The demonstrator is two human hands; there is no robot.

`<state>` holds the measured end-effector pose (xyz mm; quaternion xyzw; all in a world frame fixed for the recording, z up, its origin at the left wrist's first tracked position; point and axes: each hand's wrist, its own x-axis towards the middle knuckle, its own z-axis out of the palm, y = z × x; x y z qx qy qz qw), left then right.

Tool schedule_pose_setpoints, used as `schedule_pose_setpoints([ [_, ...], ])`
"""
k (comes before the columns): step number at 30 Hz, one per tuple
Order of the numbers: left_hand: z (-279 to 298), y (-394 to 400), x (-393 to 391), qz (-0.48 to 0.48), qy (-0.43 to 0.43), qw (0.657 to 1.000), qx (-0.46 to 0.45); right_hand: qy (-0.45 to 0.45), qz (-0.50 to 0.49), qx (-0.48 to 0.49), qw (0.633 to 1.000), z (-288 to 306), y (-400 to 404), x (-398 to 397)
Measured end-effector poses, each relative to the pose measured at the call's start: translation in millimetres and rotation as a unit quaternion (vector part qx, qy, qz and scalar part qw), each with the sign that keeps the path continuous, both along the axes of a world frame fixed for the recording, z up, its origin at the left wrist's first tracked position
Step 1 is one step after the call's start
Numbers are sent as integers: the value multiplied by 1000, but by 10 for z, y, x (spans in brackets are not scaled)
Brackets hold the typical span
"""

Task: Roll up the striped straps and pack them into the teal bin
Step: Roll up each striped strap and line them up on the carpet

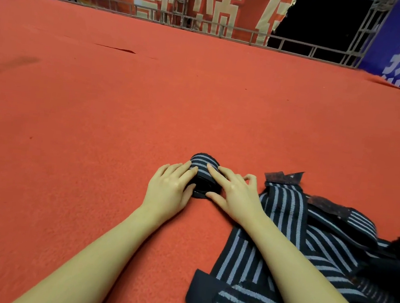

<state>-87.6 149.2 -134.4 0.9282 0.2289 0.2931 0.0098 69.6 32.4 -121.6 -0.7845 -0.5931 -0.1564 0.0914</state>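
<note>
Several unrolled striped straps (306, 256) lie heaped on the red carpet (96, 140) at near right, so most of the rolling is judged undone (no teal bin is in view). Farther out at centre, one rolled strap (203, 169) sits between both hands. Left hand (170, 187) and right hand (232, 194) press it with nearly straight fingers, thumbs underneath.
</note>
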Motion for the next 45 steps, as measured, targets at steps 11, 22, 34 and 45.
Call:
schedule_pose_setpoints([
  [11, 421, -697, -216, -19, 38, 999, -27, 126, 6, 32, 991, 300, -833, -304],
  [22, 219, -1933, -608, -78, 158, 972, -157, 217, -43, -43, 974, 180, -2033, -841],
  [34, 580, -2227, -915, -102, 61, 989, -87, 225, -1, 153, 962, 535, -2464, -1112],
  [45, 327, -2117, -1232, -93, 144, 979, -109, 98, -56, 42, 993, 428, -2478, -1317],
])
